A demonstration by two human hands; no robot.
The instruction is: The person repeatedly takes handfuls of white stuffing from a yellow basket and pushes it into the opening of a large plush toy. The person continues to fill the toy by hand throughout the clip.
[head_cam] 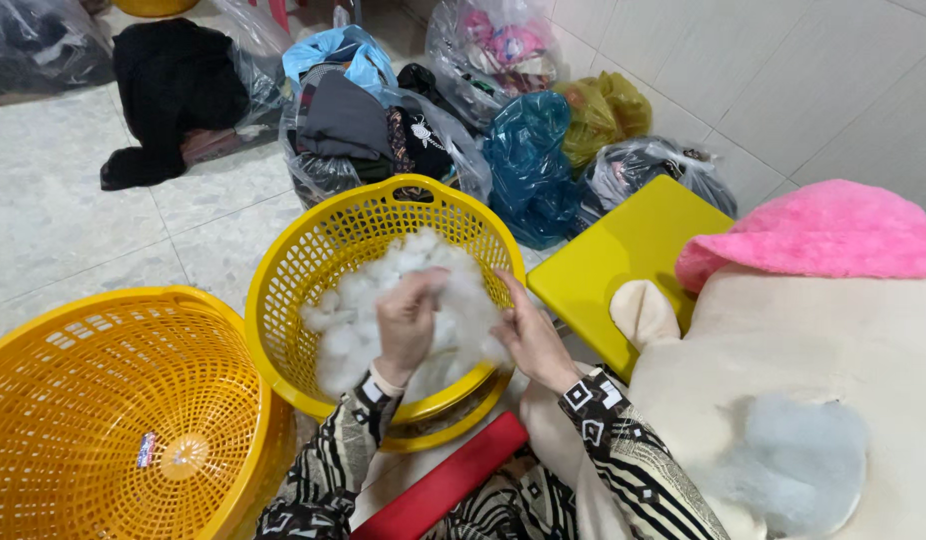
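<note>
Tiled floor, bagged clothes (368, 125), yellow basket (313, 250)

Stuffing (383, 290) lies in the tilted basket (313, 250), right of another basket (103, 400).

Home floor: tiles (73, 200), bagged clothes (363, 125), laundry baskets (113, 400).

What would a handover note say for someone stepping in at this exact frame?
Left hand: in the tilted yellow basket, closed on a clump of white stuffing.
Right hand: at the same pile's right edge, fingers in the stuffing.
Plush toy, cream with a pink top, lies at the right with stuffing showing at its lower side.
Second yellow basket at the left holds no stuffing.
Done: a pile of stuffing sits in the tilted basket.
Left: cannot tell how much stuffing remains in the toy.
</note>
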